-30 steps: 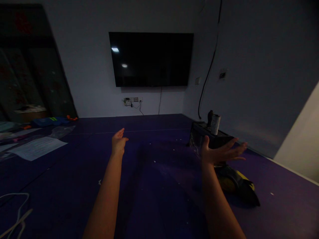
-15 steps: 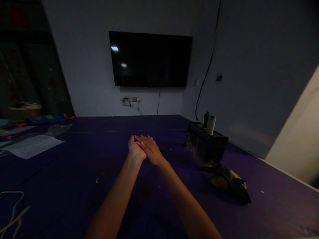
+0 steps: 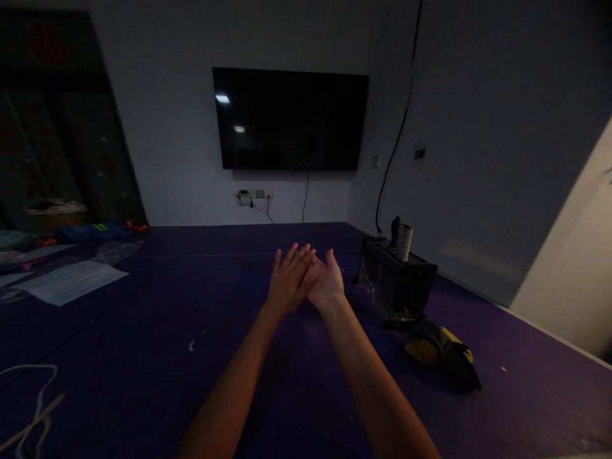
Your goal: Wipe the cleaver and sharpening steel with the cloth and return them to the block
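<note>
Both hands are held out in front of me above the purple surface [image 3: 229, 357], touching each other. My left hand [image 3: 289, 280] lies back up with its fingers stretched out, and its fingertips rest over the fingers of my right hand. My right hand [image 3: 326, 280] is turned palm up, with the thumb pointing upward and apart; its fingers are partly hidden under the left ones. No object shows in either hand.
A dark box [image 3: 396, 274] stands to the right with a cylindrical can [image 3: 404, 243] on top. In front of it lies a black and yellow item [image 3: 442, 350]. Papers [image 3: 74, 280] and a white cable [image 3: 41, 395] are at left. A television [image 3: 291, 121] hangs on the wall.
The hands have swapped roles: the right hand was on top of the upturned left, and now the left lies over the upturned right. Both have shifted a little to the right.
</note>
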{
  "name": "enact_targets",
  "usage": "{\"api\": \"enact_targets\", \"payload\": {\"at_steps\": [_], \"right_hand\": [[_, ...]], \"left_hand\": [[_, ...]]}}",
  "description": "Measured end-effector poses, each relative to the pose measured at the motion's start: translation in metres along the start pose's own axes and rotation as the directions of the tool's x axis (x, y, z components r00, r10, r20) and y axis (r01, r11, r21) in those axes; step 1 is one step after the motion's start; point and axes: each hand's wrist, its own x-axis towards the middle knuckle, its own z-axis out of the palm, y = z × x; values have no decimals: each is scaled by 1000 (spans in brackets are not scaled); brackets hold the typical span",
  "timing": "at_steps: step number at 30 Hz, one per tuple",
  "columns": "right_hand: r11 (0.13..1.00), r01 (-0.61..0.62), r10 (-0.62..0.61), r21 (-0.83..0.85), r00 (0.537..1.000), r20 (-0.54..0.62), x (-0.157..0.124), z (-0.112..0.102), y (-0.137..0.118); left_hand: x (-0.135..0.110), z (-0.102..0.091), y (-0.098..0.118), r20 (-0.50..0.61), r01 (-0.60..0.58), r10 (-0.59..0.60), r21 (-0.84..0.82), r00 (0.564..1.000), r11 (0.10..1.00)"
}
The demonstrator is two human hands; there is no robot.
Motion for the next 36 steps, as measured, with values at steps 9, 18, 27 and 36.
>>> {"api": "enact_targets", "payload": {"at_steps": [9,18,27,36], "right_hand": [[806,282,-117,-521,938,327,-49,2,-16],[487,-311,205,-816,949,-239,-81,-27,53],[447,-390,142,-805,920,-366,-90,-42,63],[353,-293,103,-889,956,-275,-93,-35,52]], "left_hand": [[-15,-19,-2,168,508,-613,-743,772,435],[-57,-65,-53,-556,249,-216,-18,803,968],[-77,-77,-90,-628,383,-77,369,775,847],[-79,-74,-85,-606,416,28,578,795,702]]}}
